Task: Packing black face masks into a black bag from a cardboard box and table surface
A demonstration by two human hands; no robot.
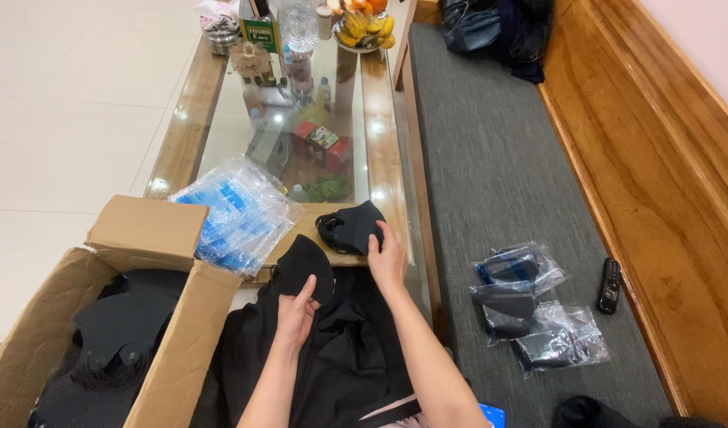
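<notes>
This is a home living room. A long wooden bench [649, 174] with a grey cushion [499, 182] runs along a pale wall, and before it stands a low coffee table whose glass tabletop [245, 119] has a wooden frame. A bowl of bananas and oranges [365, 28], bottles [301, 28] and small household items sit at its far end. A remote control [609, 285] lies on the cushion, a dark bag [491, 28] rests at the bench's far end, and the floor [71, 103] is glossy pale tile.

Hidden and cut off around the cardboard box [134, 317]

Box's lower left corner cropped by the frame edge; black masks [118, 325] inside partly covered by its flap; small blue item [492, 414] far right of it cropped below.
</notes>
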